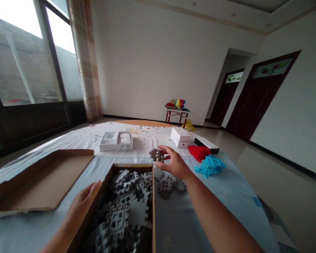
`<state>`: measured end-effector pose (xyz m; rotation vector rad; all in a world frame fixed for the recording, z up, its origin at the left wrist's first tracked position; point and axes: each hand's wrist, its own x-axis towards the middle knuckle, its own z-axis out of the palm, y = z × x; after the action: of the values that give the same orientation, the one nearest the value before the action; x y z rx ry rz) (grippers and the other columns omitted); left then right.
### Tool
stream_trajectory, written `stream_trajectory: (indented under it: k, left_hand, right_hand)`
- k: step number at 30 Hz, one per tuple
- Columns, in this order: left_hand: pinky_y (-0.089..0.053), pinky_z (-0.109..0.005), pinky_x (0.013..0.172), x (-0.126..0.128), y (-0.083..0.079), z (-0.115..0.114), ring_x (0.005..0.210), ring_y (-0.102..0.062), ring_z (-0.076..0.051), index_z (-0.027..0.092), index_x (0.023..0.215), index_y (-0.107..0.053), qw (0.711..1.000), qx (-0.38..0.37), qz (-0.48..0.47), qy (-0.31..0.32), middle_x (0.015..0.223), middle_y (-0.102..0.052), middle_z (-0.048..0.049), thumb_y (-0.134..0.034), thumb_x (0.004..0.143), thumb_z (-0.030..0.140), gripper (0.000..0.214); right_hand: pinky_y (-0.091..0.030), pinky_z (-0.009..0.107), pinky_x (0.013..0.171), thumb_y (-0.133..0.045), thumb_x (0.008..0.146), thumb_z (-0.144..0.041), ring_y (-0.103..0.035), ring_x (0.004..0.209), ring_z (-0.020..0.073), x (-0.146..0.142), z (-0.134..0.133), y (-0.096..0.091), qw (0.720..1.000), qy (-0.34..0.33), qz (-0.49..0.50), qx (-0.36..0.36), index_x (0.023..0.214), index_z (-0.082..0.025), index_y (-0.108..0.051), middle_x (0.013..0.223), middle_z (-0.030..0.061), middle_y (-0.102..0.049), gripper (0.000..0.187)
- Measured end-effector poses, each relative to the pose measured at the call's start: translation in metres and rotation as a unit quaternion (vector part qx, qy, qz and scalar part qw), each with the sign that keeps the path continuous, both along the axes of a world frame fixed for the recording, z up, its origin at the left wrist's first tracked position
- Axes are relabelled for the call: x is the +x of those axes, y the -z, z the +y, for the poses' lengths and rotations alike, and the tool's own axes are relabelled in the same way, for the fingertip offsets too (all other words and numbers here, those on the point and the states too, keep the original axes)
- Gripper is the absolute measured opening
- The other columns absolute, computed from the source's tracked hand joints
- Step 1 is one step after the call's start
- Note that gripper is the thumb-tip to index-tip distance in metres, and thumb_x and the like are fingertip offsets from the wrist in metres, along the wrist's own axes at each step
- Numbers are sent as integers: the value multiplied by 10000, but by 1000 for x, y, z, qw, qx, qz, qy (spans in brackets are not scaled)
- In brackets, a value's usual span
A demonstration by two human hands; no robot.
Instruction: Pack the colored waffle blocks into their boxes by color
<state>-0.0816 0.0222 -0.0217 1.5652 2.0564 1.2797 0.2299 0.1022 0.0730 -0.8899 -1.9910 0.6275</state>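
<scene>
My right hand [173,162] pinches a grey toothed interlocking building piece [156,154] between thumb and fingers, just beyond the far right corner of an open cardboard box [153,211]. Many grey interlocking pieces [118,219] fill that box, some with window-like cutouts. At the box's left side, my left hand [85,196] grips the wall, its fingers together near the rim. Several more grey pieces [165,186] lie on the cloth right of the box, partly behind my right forearm.
A cardboard lid [50,179] lies at left. Farther back are an open white box [109,141] and stacked white boxes [180,137]. Piles of red pieces [198,153] and blue pieces [210,166] sit at right near a black-and-white box [207,145]. A small table [177,109] stands by the wall.
</scene>
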Motion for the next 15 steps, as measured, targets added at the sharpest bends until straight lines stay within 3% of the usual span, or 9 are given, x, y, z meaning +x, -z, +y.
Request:
stream_trajectory:
  k: [3, 7, 12, 15]
  left_hand:
    - [-483, -258, 685, -2, 1, 1, 733, -625, -246, 137, 713, -684, 997, -9, -70, 35, 685, -704, -22, -466, 627, 643, 557]
    - [-476, -249, 676, -2, 2, -1, 746, -613, -243, 147, 702, -673, 995, -11, -86, 40, 677, -691, -3, -498, 646, 593, 483]
    - [-466, -241, 704, 1, -3, -4, 759, -607, -240, 143, 674, -654, 998, -10, -47, 37, 679, -681, -2, -448, 695, 560, 466]
    - [-472, -237, 690, 1, -4, -3, 746, -610, -239, 140, 654, -652, 999, -12, -27, 39, 665, -681, -6, -427, 681, 601, 514]
  right_hand:
    - [-488, 329, 810, -675, 669, -406, -575, 959, 176, -24, -28, -19, 996, -82, 12, -37, 1266, -250, -414, 1195, 66, -533, 670]
    - [-464, 358, 869, -681, 658, -438, -526, 1085, 203, -36, -39, -22, 987, -150, 16, -61, 1298, -266, -374, 1257, 73, -509, 730]
    - [-463, 347, 842, -634, 717, -405, -542, 1062, 198, -1, -19, -2, 997, -53, 30, -55, 1180, -188, -500, 1159, 105, -576, 528]
    - [-443, 354, 846, -645, 704, -391, -570, 998, 201, 26, -14, 18, 995, -7, -52, -80, 1148, -171, -531, 1082, 98, -615, 508]
